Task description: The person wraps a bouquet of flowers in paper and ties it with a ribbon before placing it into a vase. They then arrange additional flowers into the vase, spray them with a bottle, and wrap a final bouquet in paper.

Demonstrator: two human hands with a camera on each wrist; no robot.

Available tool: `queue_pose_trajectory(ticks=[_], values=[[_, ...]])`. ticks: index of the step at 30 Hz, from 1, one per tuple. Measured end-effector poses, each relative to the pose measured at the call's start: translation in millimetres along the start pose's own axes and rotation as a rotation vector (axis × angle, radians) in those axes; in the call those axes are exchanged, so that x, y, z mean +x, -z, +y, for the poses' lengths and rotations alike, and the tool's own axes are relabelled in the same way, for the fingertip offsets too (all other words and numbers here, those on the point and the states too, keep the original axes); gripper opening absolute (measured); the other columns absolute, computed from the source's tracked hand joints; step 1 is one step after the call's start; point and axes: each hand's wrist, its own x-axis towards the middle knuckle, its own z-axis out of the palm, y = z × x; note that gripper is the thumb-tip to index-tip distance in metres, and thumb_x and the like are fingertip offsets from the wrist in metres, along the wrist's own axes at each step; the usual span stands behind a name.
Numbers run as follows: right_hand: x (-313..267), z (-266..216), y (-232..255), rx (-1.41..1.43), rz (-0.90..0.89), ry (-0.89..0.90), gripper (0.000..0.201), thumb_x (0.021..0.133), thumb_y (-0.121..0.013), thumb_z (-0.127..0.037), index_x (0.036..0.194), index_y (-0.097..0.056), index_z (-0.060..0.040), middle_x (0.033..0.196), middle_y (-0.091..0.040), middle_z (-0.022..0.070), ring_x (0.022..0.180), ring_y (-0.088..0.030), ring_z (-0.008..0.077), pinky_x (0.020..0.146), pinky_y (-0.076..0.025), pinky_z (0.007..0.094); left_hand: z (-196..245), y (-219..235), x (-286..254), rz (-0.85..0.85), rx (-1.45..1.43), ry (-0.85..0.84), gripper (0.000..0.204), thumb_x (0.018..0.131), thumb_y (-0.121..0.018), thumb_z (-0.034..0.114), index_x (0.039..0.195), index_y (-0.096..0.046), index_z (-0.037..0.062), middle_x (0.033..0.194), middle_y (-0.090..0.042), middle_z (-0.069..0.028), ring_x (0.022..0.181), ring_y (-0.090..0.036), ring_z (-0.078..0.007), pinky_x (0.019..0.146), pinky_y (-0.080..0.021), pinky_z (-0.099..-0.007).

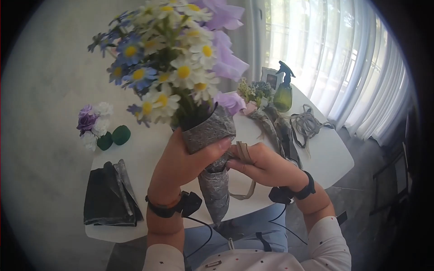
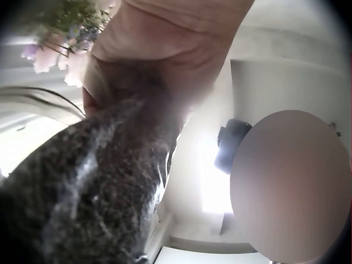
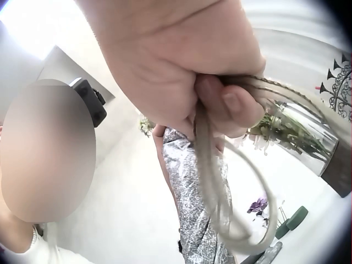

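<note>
1. Both forearms are bare from the wrist to partway up, where white sleeves (image 1: 323, 246) dotted with tiny dark specks begin.
2. The left hand (image 1: 181, 160) has a black strap round its wrist, with a small black box (image 1: 190, 203) clipped to it.
3. A thin black cable (image 1: 203, 232) trails from that box toward the lap.
4. The right hand (image 1: 266, 165) wears the same black band and box (image 1: 280, 195), also cabled.
5. Blue-grey trousers (image 1: 253, 226) cover the knees.
</note>
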Motion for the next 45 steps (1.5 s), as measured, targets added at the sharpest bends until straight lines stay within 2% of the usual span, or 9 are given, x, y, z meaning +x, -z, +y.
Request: queue_pose_trajectory(ticks=[12, 20, 23, 26, 30, 36, 38, 41, 45], values=[[-13.5, -9.9, 14.3, 0.366, 0.23, -0.175, 0.027, 0.096, -0.043, -0.016, 0.074, -0.049, -0.0017, 0.06, -0.041, -0.0021, 0.056, -0.037, 0.0089, 0.052, -0.034, 0.0281, 10.4, 14.0, -5.0, 0.194, -0.007, -0.255, 0.022, 0.08, -0.058, 0.009, 0.098, -0.062, -0.0037, 0.092, -0.065, -0.0104, 0.084, -0.062, -0.0168, 0.079, -0.048, -0.029], [-7.9, 5.0, 4.8, 0.521, 0.087, 0.037, 0.021, 0.102, -0.035, -0.021, 0.09, -0.044, -0.0057, 0.065, -0.04, -0.0026, 0.056, -0.043, 0.008, 0.055, -0.04, 0.0239, 9.7, 0.8, -5.0, 0.025, -0.082, -0.181, 0.025, 0.081, -0.055, 0.004, 0.104, -0.06, -0.0049, 0.104, -0.063, -0.0126, 0.095, -0.06, -0.0184, 0.085, -0.047, -0.031], [-11.0, -14.1, 11.4, 0.875, -0.199, -0.197, 0.027, 0.103, -0.035, -0.026, 0.084, -0.041, -0.007, 0.064, -0.039, -0.0037, 0.042, -0.036, 0.0022, 0.037, -0.027, 0.0193, 8.7, -3.1, -3.9, -0.167, -0.157, -0.147, 0.028, 0.081, -0.054, 0.0, 0.108, -0.06, -0.0042, 0.112, -0.062, -0.013, 0.104, -0.057, -0.0194, 0.089, -0.046, -0.0312], [-7.6, -13.7, 17.4, 0.862, -0.368, -0.196, 0.026, 0.1, -0.044, -0.028, 0.085, -0.043, -0.0063, 0.067, -0.04, -0.0021, 0.055, -0.04, 0.0071, 0.05, -0.033, 0.022, 10.6, -1.5, -9.1, -0.298, -0.162, -0.057, 0.034, 0.082, -0.056, 0.0, 0.116, -0.057, -0.0017, 0.117, -0.06, -0.0126, 0.112, -0.055, -0.0189, 0.093, -0.045, -0.0311], [4.6, -19.0, 9.7, 0.745, -0.194, 0.174, 0.03, 0.094, -0.058, -0.024, 0.074, -0.049, -0.0033, 0.068, -0.043, 0.0, 0.058, -0.042, 0.0113, 0.053, -0.034, 0.0268, 6.8, 0.9, -13.6, -0.246, -0.109, -0.034, 0.04, 0.082, -0.06, 0.018, 0.116, -0.058, -0.0025, 0.117, -0.061, -0.0148, 0.108, -0.057, -0.0204, 0.09, -0.045, -0.0315], [9.2, -23.7, 17.1, 0.5, -0.322, 0.072, 0.034, 0.092, -0.062, -0.022, 0.071, -0.04, -0.0061, 0.063, -0.031, -0.0031, 0.06, -0.035, 0.0064, 0.055, -0.033, 0.0232, -6.5, 8.3, -22.6, -0.182, -0.041, -0.015, 0.056, 0.083, -0.066, 0.041, 0.116, -0.059, -0.0035, 0.117, -0.061, -0.0174, 0.102, -0.061, -0.0223, 0.086, -0.046, -0.0321], [9.4, -21.6, 18.5, 0.553, -0.306, 0.054, 0.033, 0.092, -0.063, -0.021, 0.071, -0.041, -0.0056, 0.063, -0.032, -0.0042, 0.059, -0.035, 0.0057, 0.053, -0.032, 0.0232, -20.0, 15.4, -29.1, 0.035, 0.679, -0.585, 0.044, 0.083, -0.068, 0.035, 0.11, -0.064, 0.0012, 0.109, -0.065, -0.0107, 0.096, -0.063, -0.0214, 0.081, -0.05, -0.0311], [6.7, -22.2, 24.4, 0.591, -0.304, -0.039, 0.031, 0.091, -0.063, -0.019, 0.072, -0.045, -0.0041, 0.062, -0.034, -0.0063, 0.059, -0.037, 0.0042, 0.052, -0.032, 0.022, -29.3, 21.3, -33.0, 0.289, 1.614, -1.016, 0.035, 0.082, -0.069, 0.031, 0.106, -0.067, 0.0046, 0.101, -0.067, -0.0061, 0.093, -0.064, -0.0215, 0.081, -0.051, -0.0329], [1.7, -25.4, 29.7, 0.673, -0.201, -0.186, 0.025, 0.092, -0.062, -0.018, 0.079, -0.052, 0.0011, 0.071, -0.044, -0.0034, 0.06, -0.042, 0.0038, 0.05, -0.032, 0.0194, -14.8, 11.3, -34.1, 0.203, 1.617, -0.859, 0.04, 0.077, -0.072, 0.03, 0.106, -0.067, 0.0032, 0.096, -0.067, -0.0069, 0.091, -0.064, -0.0226, 0.078, -0.051, -0.0332]])
